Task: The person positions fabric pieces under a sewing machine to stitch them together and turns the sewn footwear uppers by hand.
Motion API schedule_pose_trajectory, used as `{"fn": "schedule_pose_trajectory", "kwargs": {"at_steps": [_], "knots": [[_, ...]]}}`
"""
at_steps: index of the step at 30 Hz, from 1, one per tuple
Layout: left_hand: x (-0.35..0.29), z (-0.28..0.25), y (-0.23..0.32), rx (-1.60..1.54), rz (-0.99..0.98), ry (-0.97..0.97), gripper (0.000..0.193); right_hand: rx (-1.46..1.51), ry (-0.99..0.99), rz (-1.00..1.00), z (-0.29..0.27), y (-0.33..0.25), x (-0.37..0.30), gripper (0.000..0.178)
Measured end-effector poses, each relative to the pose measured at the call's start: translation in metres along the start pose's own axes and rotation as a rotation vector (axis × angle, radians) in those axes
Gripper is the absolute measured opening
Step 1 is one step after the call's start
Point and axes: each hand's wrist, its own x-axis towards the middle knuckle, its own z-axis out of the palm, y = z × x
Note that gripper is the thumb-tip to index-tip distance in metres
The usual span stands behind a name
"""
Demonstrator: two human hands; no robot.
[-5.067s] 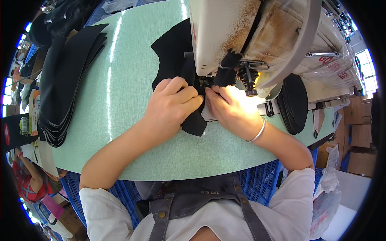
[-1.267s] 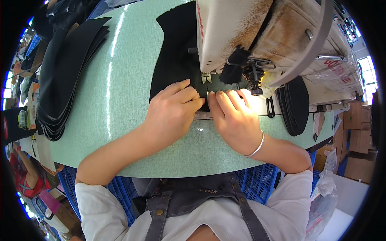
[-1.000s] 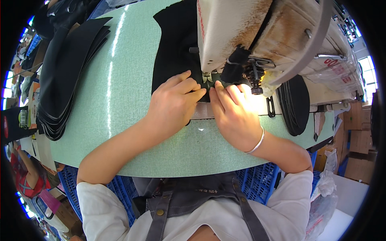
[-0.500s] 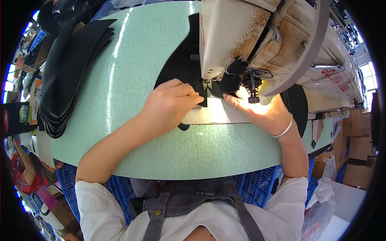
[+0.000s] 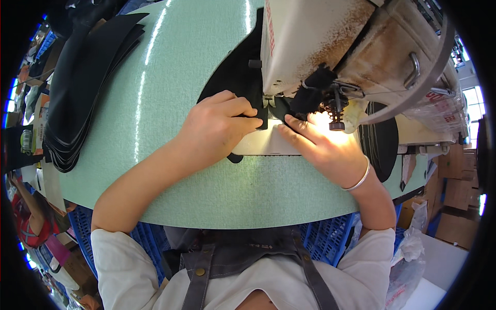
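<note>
We see the left hand (image 5: 217, 126) lying palm down on a black fabric piece (image 5: 240, 77) at the middle of the pale green table (image 5: 175, 72), its fingers (image 5: 243, 111) stretched flat and close together, pressing the cloth against the table rather than closing around it. The fingertips end just beside the foot of the worn cream sewing machine (image 5: 330, 46) that stands over the far right part of the table. The right hand (image 5: 323, 147) rests on the machine's pale metal bed plate (image 5: 263, 144), fingers extended and lightly spread; the foremost fingertip touches the edge of the black fabric right under the needle area, lit by the machine's small lamp. We cannot tell whether any finger pinches the cloth from beneath. A thin bracelet (image 5: 359, 178) circles the right wrist. The fabric piece runs from under the hands away toward the far edge, passing behind the machine head. Along the left edge of the table lies a fanned stack of black cut pieces (image 5: 82, 88). Blue plastic crates (image 5: 330, 240) show beneath the near edge.
</note>
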Motion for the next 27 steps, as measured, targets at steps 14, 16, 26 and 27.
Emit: {"fn": "schedule_pose_trajectory", "kwargs": {"at_steps": [14, 16, 26, 27], "knots": [[0.002, 0.005, -0.004, -0.01, -0.026, 0.047, 0.02, 0.083, 0.216, 0.017, 0.017, -0.026, 0.011, 0.029], [0.003, 0.006, -0.006, 0.007, -0.025, 0.049, 0.02, 0.082, 0.212, 0.022, 0.016, -0.027, 0.014, 0.031], [0.008, 0.007, -0.006, 0.079, -0.043, 0.056, 0.023, 0.117, 0.283, -0.021, 0.024, -0.024, 0.028, 0.039], [0.008, 0.009, -0.006, 0.108, -0.056, 0.041, 0.024, 0.114, 0.287, -0.017, 0.025, -0.024, 0.027, 0.039]]}}
